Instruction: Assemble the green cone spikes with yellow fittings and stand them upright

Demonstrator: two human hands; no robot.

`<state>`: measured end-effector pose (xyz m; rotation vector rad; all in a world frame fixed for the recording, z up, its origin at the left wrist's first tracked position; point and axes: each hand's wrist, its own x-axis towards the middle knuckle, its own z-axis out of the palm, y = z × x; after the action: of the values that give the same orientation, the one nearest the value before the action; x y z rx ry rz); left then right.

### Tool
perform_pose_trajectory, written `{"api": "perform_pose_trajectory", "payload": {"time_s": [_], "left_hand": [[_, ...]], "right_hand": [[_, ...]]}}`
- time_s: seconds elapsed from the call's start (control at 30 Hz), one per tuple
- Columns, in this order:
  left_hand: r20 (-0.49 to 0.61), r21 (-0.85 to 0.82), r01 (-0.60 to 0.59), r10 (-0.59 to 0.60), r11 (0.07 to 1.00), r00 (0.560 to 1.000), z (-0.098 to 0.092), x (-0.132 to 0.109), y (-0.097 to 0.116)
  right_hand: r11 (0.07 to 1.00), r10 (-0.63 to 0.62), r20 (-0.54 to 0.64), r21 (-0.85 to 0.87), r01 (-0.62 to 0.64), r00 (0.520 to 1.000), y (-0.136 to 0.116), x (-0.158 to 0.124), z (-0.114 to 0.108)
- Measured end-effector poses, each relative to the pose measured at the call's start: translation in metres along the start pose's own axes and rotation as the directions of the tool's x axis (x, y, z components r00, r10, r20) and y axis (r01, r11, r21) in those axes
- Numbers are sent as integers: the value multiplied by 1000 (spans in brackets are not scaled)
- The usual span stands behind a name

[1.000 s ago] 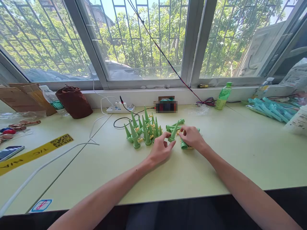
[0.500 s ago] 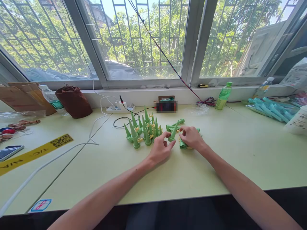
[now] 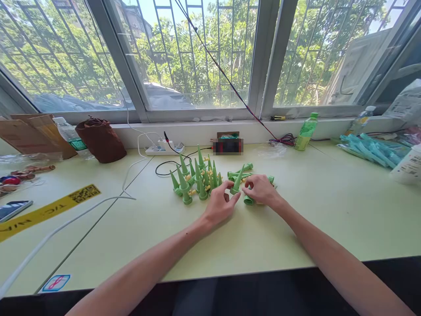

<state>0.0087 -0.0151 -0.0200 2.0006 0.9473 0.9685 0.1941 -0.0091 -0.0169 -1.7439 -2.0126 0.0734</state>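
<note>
My left hand (image 3: 221,204) grips the base of a green cone (image 3: 238,179) between thumb and fingers; the cone points up and leans a little right. Close to its right side is my right hand (image 3: 261,189), its thumb and fingertips pinched together near the cone's base; what they hold, if anything, is too small to make out. Left of my hands stands a cluster of upright green cones (image 3: 183,182) with small yellow parts among them. Several green pieces (image 3: 249,200) lie on their sides around and partly beneath my right hand.
Along the back are a power strip (image 3: 164,150), a dark device (image 3: 227,146), coiled wires and a green bottle (image 3: 304,131). A brown pouch (image 3: 101,140) and yellow tape (image 3: 49,213) are left; teal bags (image 3: 371,148) lie right. A white cable crosses the left side.
My right hand has shifted slightly left, closer to the cone in my left hand. My left hand keeps its grip in nearly the same place.
</note>
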Motion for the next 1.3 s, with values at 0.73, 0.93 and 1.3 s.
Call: {"api": "perform_pose_trajectory", "payload": {"time_s": [0.73,0.93,1.3], "left_hand": [[-3,-21,3,-3,1000,1000,-1,-1,1],[4,-6,-10,10,1000,1000,-1,-1,1],[3,3,2,-2,1000,1000,-1,-1,2]], "right_hand": [[996,19,17,88,-20,1000,0,2,4],[981,32,-1,193,-31,999,1,3,6],[956,18,-45,294,-4,999,0,3,6]]}}
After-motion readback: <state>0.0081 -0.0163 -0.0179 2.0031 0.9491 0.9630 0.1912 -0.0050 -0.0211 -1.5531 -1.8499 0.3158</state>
